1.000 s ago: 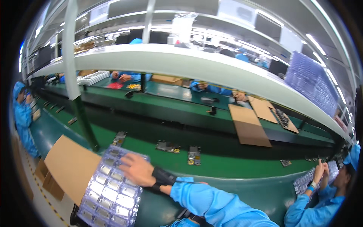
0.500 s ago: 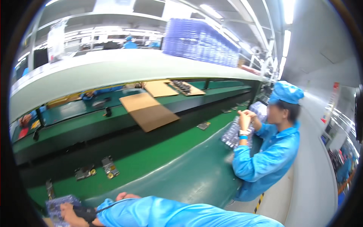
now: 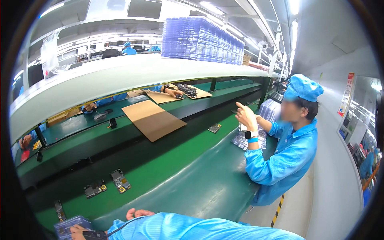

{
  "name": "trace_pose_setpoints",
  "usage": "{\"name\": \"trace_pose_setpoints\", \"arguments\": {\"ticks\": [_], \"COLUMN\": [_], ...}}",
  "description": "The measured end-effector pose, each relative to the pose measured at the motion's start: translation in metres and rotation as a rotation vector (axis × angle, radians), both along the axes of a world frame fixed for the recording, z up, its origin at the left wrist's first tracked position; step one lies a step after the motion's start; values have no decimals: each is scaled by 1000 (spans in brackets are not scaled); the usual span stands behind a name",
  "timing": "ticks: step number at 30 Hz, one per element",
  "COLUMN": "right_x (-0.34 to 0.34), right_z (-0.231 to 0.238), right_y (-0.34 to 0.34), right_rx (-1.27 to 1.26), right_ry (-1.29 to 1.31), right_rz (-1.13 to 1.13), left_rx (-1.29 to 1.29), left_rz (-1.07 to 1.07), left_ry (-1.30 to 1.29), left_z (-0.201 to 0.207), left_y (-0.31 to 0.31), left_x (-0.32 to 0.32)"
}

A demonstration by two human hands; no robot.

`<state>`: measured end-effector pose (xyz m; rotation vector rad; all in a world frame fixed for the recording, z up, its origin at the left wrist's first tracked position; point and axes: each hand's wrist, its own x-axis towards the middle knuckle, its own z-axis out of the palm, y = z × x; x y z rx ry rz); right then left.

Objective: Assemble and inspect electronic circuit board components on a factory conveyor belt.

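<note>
At the lower left, my left hand (image 3: 79, 232) grips the near edge of a clear plastic tray (image 3: 73, 223) with dark parts inside. A black wrist strap (image 3: 95, 235) with a thin cable sits at that wrist. My right hand (image 3: 139, 213) rests above the blue sleeves with its fingers loosely bent and apart, nothing seen in it; part of it is hidden. Just past the tray lies a narrow circuit board (image 3: 59, 211). Two more boards, one circuit board (image 3: 95, 189) and another circuit board (image 3: 120, 181), both with a round yellow part, lie on the green belt (image 3: 160, 164).
A co-worker (image 3: 282, 152) in blue sits at the right, beside clear trays (image 3: 248, 140). A brown cardboard sheet (image 3: 154, 120) overhangs the belt. Overhead, a white shelf (image 3: 120, 70) bears stacked clear trays (image 3: 200, 40). Another person's hand (image 3: 175, 93) is across the line.
The view has shifted slightly. The co-worker's raised hands have moved up and left. Across the line, a hand has come over the cardboard with dark parts. My left hand still holds the tray.
</note>
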<state>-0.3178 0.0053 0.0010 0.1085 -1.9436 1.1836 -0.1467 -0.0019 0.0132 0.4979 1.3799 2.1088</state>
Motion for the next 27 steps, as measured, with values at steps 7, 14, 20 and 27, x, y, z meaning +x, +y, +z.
{"name": "trace_pose_setpoints", "arguments": {"ticks": [7,14,20,27], "right_x": [8,53,194,389], "right_z": [9,43,121,105], "right_y": [4,38,118,173], "right_rx": [-53,-68,148,-955], "right_ry": [8,57,219,-44], "right_rz": [-43,-230,-504,-304], "left_rx": [-15,52,139,38], "left_rz": [118,90,-280,-506], "left_ry": [82,181,205,358], "left_z": [16,44,40,53], "left_y": [-5,3,19,36], "left_x": [-10,40,167,184]}}
